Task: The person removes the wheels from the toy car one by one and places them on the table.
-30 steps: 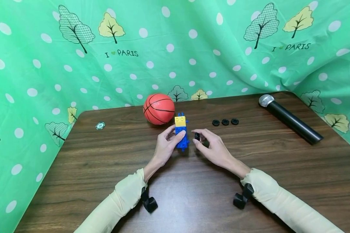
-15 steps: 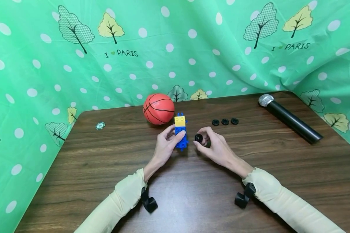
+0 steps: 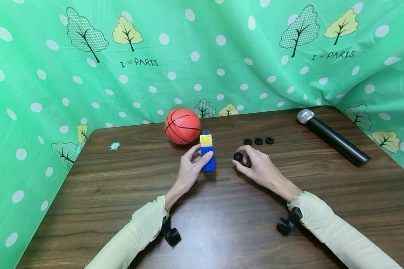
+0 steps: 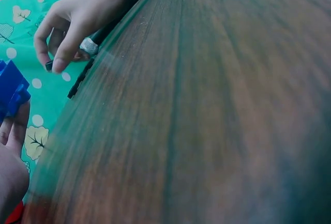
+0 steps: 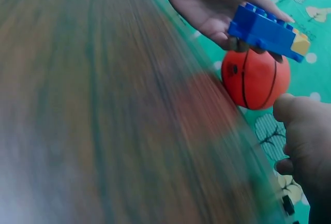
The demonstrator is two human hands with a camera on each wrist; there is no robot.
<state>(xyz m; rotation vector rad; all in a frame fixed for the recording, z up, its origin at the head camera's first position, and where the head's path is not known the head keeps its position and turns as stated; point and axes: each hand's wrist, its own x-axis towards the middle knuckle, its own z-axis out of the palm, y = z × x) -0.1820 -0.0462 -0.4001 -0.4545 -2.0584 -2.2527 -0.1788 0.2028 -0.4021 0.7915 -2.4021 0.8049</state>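
In the head view my left hand (image 3: 189,167) grips a toy block car body (image 3: 207,140), blue with a yellow brick at its far end. Its thumb lies across the top, and small blue pegs stick out at the sides. To the right, my right hand (image 3: 260,168) pinches a small black toy wheel (image 3: 238,157) between thumb and fingers, apart from the car body. The right wrist view shows the blue side of the car body (image 5: 266,30) above the table. Only the edge of the pinched wheel (image 4: 49,65) shows in the left wrist view.
Three black toy wheels (image 3: 259,141) lie in a row beyond my right hand. A red toy basketball (image 3: 182,126) sits behind the car body. At the far right lies a black microphone (image 3: 336,138); a poker chip (image 3: 115,145) is at the left. A green curtain (image 3: 175,52) hangs behind the table.
My right hand has drawn away to the right from the car body with the wheel, which has turned its round face into view. The left hand has hardly moved.
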